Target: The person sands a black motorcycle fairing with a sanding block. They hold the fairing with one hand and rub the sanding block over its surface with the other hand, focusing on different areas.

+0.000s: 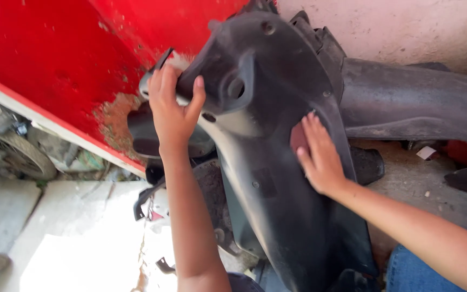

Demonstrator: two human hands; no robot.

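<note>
A large black plastic scooter body panel (277, 178) stands tilted in front of me, dusty and scuffed. My left hand (173, 111) grips its upper left edge, fingers curled over the rim. My right hand (320, 157) lies flat on the panel's right side, pressing a small reddish-brown piece of sandpaper (298, 138) against the surface; most of the sheet is hidden under my fingers.
A red metal sheet (55, 59) with rust patches leans behind on the left. More black plastic panels (417, 103) lie at the right by a pale wall. A wheel (20, 154) and debris sit at the far left on the concrete floor (82, 238).
</note>
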